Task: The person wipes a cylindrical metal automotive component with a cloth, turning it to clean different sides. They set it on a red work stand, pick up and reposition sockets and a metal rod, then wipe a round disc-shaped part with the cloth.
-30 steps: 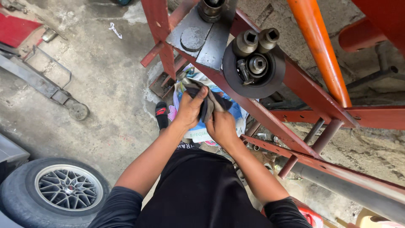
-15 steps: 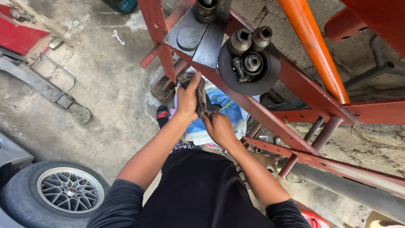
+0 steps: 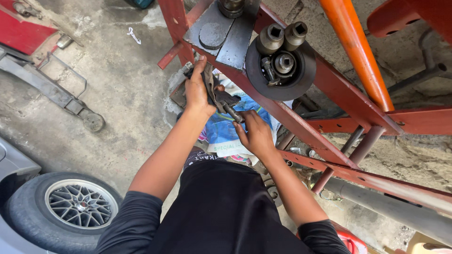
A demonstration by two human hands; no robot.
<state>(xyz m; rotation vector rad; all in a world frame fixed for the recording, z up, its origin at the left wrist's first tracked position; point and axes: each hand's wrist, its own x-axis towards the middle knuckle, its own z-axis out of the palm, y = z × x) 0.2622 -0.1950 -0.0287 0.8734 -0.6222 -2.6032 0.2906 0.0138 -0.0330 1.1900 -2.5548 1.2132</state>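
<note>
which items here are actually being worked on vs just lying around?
In hand:
- dark metal part, gripped by left hand
- its bolt end, at right hand
- red steel frame just above it

Lying about:
- black disc with sockets
- alloy wheel
- floor jack
- blue sack

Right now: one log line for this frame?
left hand: grips dark metal part | right hand: touches its lower end | beside: red steel frame

frame (image 3: 329, 89) — rust red | pipe (image 3: 355, 51) — orange | sack (image 3: 221, 131) blue | sleeves (image 3: 122, 226) black
</note>
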